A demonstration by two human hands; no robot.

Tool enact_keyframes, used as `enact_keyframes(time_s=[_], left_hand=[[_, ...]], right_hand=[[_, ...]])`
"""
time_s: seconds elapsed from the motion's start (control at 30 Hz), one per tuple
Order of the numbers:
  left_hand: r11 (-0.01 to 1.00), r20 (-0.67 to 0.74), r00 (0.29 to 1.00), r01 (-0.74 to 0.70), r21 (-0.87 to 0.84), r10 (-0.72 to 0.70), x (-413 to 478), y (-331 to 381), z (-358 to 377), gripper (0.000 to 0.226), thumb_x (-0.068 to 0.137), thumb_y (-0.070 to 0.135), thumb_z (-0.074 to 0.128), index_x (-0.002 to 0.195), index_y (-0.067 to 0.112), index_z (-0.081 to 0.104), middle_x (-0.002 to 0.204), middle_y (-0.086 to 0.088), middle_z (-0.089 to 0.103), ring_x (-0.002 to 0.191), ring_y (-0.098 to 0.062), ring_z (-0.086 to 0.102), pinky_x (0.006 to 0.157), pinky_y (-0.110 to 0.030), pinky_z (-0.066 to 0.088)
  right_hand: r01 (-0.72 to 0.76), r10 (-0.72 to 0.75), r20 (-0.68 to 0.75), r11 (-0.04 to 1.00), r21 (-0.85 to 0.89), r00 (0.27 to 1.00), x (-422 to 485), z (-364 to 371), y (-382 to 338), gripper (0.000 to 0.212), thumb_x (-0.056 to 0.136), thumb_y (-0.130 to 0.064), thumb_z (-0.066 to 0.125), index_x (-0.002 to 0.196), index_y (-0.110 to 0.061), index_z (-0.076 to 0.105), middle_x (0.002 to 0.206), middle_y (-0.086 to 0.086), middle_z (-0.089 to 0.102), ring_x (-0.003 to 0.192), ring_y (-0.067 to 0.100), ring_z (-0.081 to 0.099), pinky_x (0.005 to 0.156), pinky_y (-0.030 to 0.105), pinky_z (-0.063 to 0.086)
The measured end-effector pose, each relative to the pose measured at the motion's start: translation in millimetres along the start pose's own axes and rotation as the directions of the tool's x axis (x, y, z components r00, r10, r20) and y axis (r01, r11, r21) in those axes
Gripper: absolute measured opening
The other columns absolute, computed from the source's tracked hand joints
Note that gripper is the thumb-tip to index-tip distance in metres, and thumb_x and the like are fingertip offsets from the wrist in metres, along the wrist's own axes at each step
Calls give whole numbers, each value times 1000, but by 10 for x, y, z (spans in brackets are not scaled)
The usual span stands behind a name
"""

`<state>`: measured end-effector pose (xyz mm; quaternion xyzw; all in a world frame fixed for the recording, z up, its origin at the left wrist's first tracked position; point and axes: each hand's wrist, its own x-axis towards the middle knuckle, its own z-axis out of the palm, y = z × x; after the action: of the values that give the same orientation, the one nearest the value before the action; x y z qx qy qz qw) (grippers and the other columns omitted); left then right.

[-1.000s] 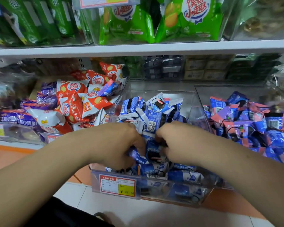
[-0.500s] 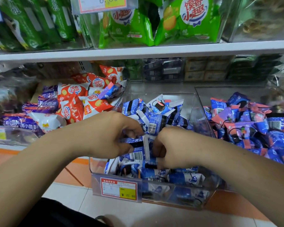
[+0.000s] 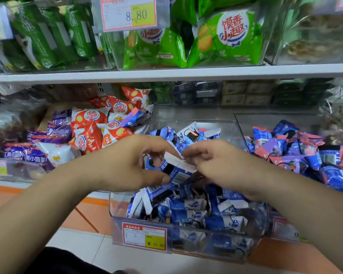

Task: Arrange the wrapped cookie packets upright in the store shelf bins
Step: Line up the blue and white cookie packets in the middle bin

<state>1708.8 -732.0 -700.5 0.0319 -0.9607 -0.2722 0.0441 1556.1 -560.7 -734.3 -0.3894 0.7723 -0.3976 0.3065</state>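
Note:
A clear plastic bin (image 3: 188, 244) in the middle of the lower shelf holds several blue-and-white wrapped cookie packets, lying loosely in a heap. My left hand (image 3: 131, 163) grips one blue cookie packet (image 3: 176, 171) above the heap, thumb under it and fingers over its top. My right hand (image 3: 212, 161) pinches the white crimped end of the same packet from the right. The packet is tilted, its white edge pointing up and left. More blue packets (image 3: 194, 212) lie below both hands.
A bin of orange-red and purple packets (image 3: 91, 133) stands to the left, a bin of blue and pink packets (image 3: 297, 153) to the right. An upper shelf (image 3: 166, 73) carries green bags. A price tag (image 3: 144, 236) fronts the middle bin. Tiled floor shows below.
Both hands have risen out of the heap and drawn one blue packet up between them. The view has tilted up a little.

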Motion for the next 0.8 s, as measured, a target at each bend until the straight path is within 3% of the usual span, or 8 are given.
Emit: enact_keyframes(time_s=[0.1, 0.23, 0.3, 0.37, 0.43, 0.5, 0.63, 0.8], left_hand=[[989, -72, 996, -69, -134, 60, 38, -1, 19, 38, 76, 17, 89, 105, 38, 78, 90, 7, 63, 73, -13, 55, 65, -19, 42], [949, -74, 988, -151, -278, 136, 50, 39, 87, 38, 80, -13, 78, 101, 18, 80, 109, -5, 66, 96, -27, 68, 75, -42, 55], [941, -74, 991, -126, -313, 108, 41, 39, 116, 46, 82, -23, 65, 106, 14, 78, 117, -6, 64, 99, -32, 68, 80, -49, 57], [930, -75, 996, -62, -361, 37, 29, 23, 118, 52, 87, -26, 54, 117, 13, 71, 119, -6, 67, 99, -31, 70, 85, -48, 58], [893, -74, 995, 26, -449, -66, 27, 17, 111, 56, 93, -23, 48, 127, 18, 65, 107, -8, 74, 99, -29, 73, 86, -38, 59], [866, -99, 986, 69, -495, -135, 39, 45, 109, 48, 97, -9, 56, 131, 24, 62, 100, 5, 76, 90, -24, 74, 80, -29, 59], [928, -108, 980, 120, -352, -167, 79, 130, 148, 47, 83, 28, 75, 129, 30, 61, 100, 8, 73, 81, -25, 73, 70, -37, 61], [908, -126, 978, 103, -406, -168, 118, 145, 168, 33, 88, 12, 75, 119, 18, 65, 92, -12, 69, 80, -24, 68, 78, -33, 59]], right_hand=[[-130, 125, 37, 940, 316, 992, -44, -12, -79, 22, 106, -21, 47, 111, -15, 68, 105, 11, 71, 82, 25, 74, 82, 49, 63], [-123, 71, 168, 938, 323, 983, -105, -22, -79, 20, 103, -14, 57, 121, -10, 65, 104, 19, 71, 86, 32, 73, 81, 42, 64], [-87, 52, 106, 929, 360, 993, -106, -47, -59, 25, 98, -11, 66, 122, -11, 66, 102, 18, 70, 87, 31, 70, 80, 43, 63], [-43, 38, 19, 944, 328, 999, -100, -75, -41, 23, 92, -10, 73, 114, -17, 70, 106, 18, 72, 95, 34, 73, 88, 54, 60], [-36, 42, -8, 941, 335, 999, -121, -76, -47, 21, 90, -7, 74, 109, -15, 69, 103, 15, 74, 96, 35, 74, 88, 58, 59], [-44, 54, -16, 926, 376, 998, -138, -65, -54, 23, 89, -2, 74, 108, -11, 65, 104, 15, 73, 90, 33, 76, 83, 54, 62], [-45, 68, -39, 908, 416, 997, -172, -67, -90, 23, 87, -1, 75, 105, -10, 63, 109, 16, 70, 91, 28, 76, 80, 48, 63], [41, 11, -113, 893, 448, 993, -234, -109, -126, 35, 84, 6, 76, 110, -15, 66, 105, 14, 73, 78, 18, 74, 59, 25, 58]])
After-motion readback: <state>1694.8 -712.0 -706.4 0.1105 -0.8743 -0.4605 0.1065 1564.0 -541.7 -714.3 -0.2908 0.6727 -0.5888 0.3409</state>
